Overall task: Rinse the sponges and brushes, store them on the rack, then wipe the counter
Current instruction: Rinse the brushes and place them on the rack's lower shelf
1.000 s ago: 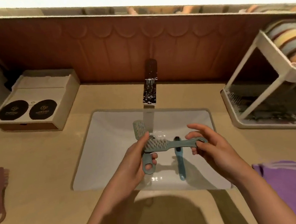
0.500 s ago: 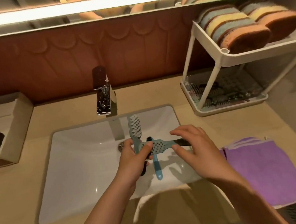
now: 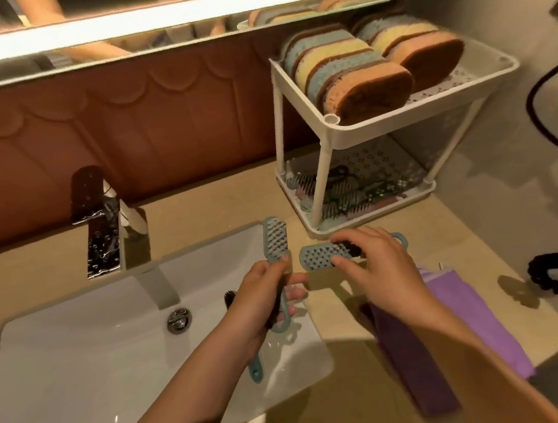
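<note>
The left hand (image 3: 262,299) is curled round the handle of a pale grey-blue plastic brush with a loop handle (image 3: 275,237). It holds the brush upright over the right edge of the white rectangular sink basin (image 3: 79,353). The same fist also clasps a slim teal brush with black bristles (image 3: 256,368), whose handle pokes out below the wrist. The right hand (image 3: 380,269) pinches a second grey-blue plastic brush (image 3: 320,257) between thumb and fingers. This brush is held level above the beige counter (image 3: 202,212), just in front of the white two-tier plastic rack (image 3: 398,114) at the counter's back right corner. Striped sponges (image 3: 352,69) stand on edge on the rack's upper tier (more brushes lie on the lower one, too dark to count). A folded purple cloth (image 3: 470,311) lies near the counter's front right edge, partly under the right forearm.
</note>
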`<state>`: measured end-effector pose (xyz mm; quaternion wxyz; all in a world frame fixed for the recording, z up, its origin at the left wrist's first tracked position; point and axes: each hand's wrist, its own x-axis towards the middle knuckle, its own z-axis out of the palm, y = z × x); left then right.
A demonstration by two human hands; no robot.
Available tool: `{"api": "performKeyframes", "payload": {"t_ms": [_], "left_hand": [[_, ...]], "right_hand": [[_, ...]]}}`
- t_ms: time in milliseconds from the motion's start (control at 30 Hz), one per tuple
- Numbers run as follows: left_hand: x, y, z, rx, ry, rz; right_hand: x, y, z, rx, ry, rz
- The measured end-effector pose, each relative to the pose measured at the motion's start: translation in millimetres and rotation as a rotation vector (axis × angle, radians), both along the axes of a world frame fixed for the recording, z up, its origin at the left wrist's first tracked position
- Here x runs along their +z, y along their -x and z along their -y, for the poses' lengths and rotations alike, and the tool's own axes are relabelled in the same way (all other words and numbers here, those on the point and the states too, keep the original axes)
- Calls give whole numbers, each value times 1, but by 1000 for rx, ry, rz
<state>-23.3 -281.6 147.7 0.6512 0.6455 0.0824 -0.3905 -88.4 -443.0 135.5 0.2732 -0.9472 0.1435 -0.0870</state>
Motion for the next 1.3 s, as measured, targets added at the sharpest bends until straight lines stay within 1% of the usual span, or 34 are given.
{"api": "performKeyframes", "payload": {"t_ms": [67,167,300,400,500,600,700,800,1000,1200,1300], "left_hand": [[0,-9,6,-35,-26,-25],[-5,-21,9,-141,-66,12],[-15,-39,15,-305,-179,154],[-19,-48,20,-347,-216,242],[-22,-55,24,-340,-196,260],[-28,-59,27,-317,-189,248],[-35,-61,26,-310,-197,230],[-40,-62,26,-295,-202,208],[-43,-63,28,-277,-224,181],[-42,-59,31,-270,-215,182],[-40,-55,33,-259,-204,168]], "right_hand": [[-7,-10,27,-91,14,17],[-16,-32,64,-213,3,4],[-34,-74,108,-270,-8,-41],[-49,-107,134,-345,-14,-109],[-60,-134,151,-303,-5,-112],[-68,-159,161,-243,19,-185],[-76,-178,168,-207,-16,-183],[-83,-187,171,-175,-76,-167],[-96,-195,175,-82,-94,-247],[-97,-187,176,-62,-84,-220],[-98,-175,171,-72,-38,-135]]}}
